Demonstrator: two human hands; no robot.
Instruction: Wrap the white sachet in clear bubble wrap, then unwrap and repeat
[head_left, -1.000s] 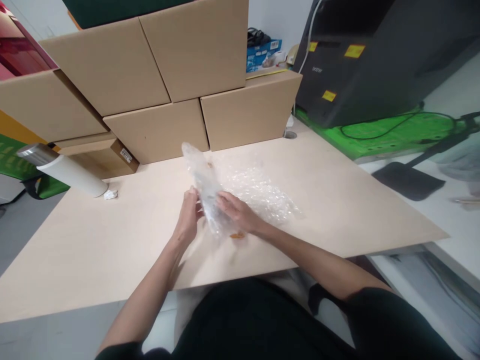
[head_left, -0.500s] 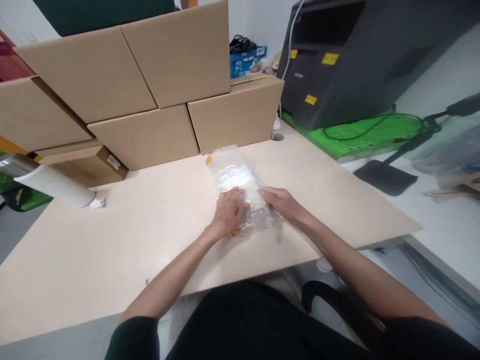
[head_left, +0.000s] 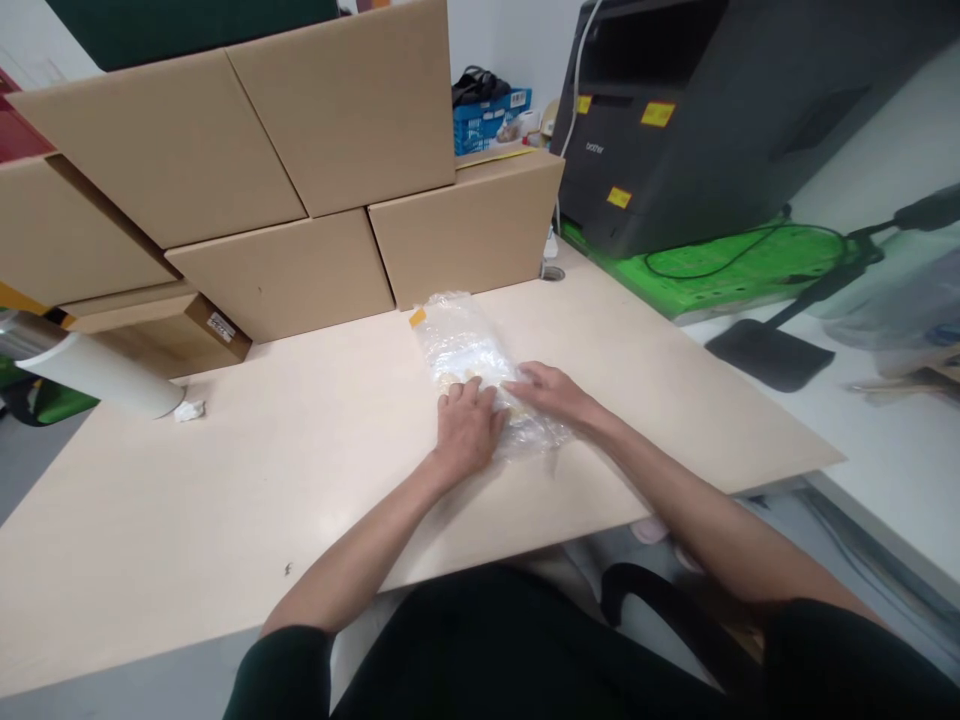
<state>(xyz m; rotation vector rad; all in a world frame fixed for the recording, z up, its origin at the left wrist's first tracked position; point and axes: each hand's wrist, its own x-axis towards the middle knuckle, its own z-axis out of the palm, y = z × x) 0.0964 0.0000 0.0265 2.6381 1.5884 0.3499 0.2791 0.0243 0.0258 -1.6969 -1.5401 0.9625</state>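
A clear bubble-wrap package (head_left: 469, 340) lies flat on the pale wooden table, with an orange piece of tape (head_left: 418, 317) at its far left corner. Something whitish and yellowish shows through the plastic, too blurred to name. My left hand (head_left: 466, 425) rests palm down on the package's near left part, fingers spread. On the opposite side, my right hand (head_left: 555, 393) touches the package's right edge, its fingers stretched out over the top and apart. The wrap under both hands is partly hidden.
Stacked cardboard boxes (head_left: 465, 245) line the table's back edge. A white roll (head_left: 112, 372) lies at the left beside a crumpled white scrap (head_left: 190, 410). To the right stand a dark Brother printer (head_left: 637, 130) on a green base and a black flat-ended arm (head_left: 772, 352).
My left hand has shifted slightly right and nearer to me, flattening onto the wrap and covering the near orange tape. My right hand's fingers have moved a little further in over the package.
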